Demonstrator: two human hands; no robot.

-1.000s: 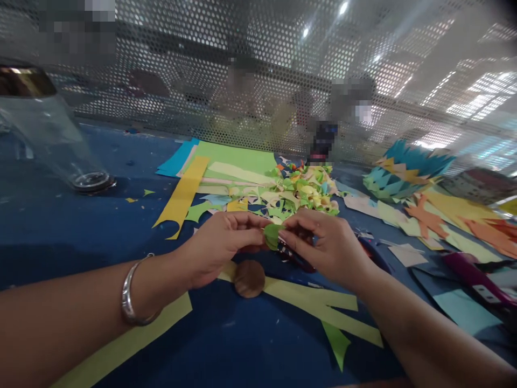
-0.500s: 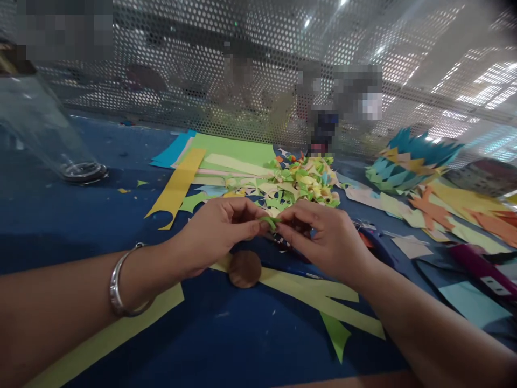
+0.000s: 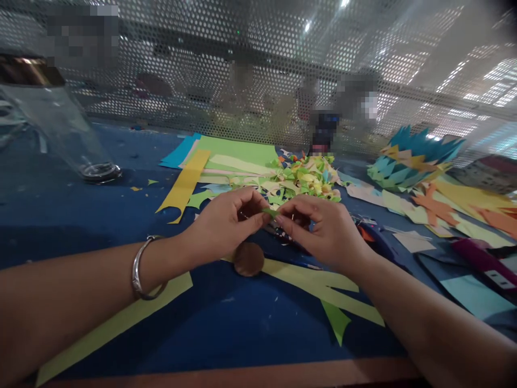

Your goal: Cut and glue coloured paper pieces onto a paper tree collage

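Note:
Between my two hands is a small green piece of paper (image 3: 271,212), pinched at both ends. My left hand (image 3: 230,223), with a silver bangle (image 3: 138,269) on its wrist, grips one end between thumb and forefinger. The other end is in the fingertips of my right hand (image 3: 323,229). Just below the hands, a round brown disc (image 3: 249,260) lies on pale yellow-green paper strips (image 3: 307,279). Behind the hands spreads a heap of curled paper scraps (image 3: 311,178) in green, yellow and orange.
A clear bottle (image 3: 68,124) with a copper-coloured cap stands at the left. Sheets of coloured paper (image 3: 242,144) and a yellow strip (image 3: 183,183) lie behind. At the right are a spiky blue paper piece (image 3: 420,148) and a purple tool (image 3: 482,261). A perforated metal screen (image 3: 202,81) closes the back.
My hands have risen slightly in the view, still pinching the green paper, which now looks flatter. The whole view has shifted a little, showing more of the bottle and the table's front edge.

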